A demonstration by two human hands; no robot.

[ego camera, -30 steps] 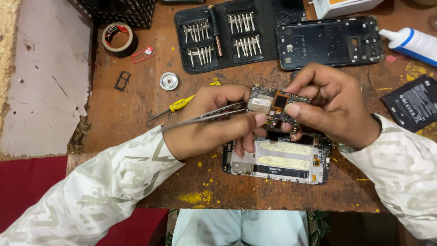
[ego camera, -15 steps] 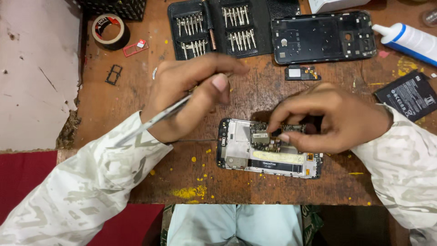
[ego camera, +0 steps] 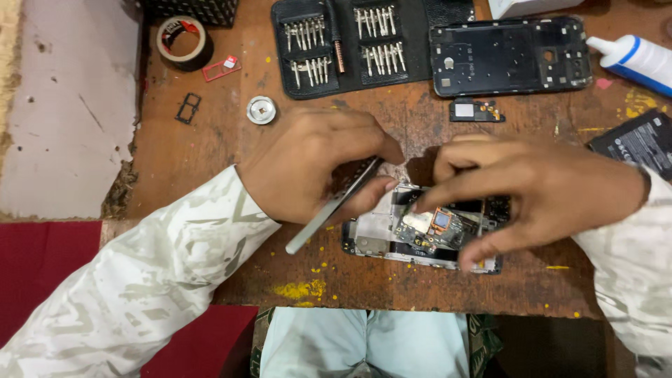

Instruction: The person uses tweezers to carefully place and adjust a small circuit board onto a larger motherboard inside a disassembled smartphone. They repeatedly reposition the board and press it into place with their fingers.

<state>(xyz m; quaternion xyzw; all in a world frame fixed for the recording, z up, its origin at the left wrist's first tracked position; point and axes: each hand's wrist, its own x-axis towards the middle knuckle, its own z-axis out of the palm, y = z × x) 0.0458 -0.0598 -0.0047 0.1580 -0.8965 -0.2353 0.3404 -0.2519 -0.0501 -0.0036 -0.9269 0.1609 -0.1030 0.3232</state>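
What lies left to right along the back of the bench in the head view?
Roll of brown tape → small red card tray → round silver metal cap → black screwdriver bit case → black phone back frame → white glue bottle with blue band.

Worn brown wooden bench (ego camera: 210, 161), yellow flecks showing along front edge; pale chipped slab (ego camera: 63, 105) lying at left edge; red surface (ego camera: 42, 259) showing below left corner.

Seen from a head-worn camera, looking steeply down and close over the wooden table (ego camera: 210, 154), both forearms entering from the bottom corners.
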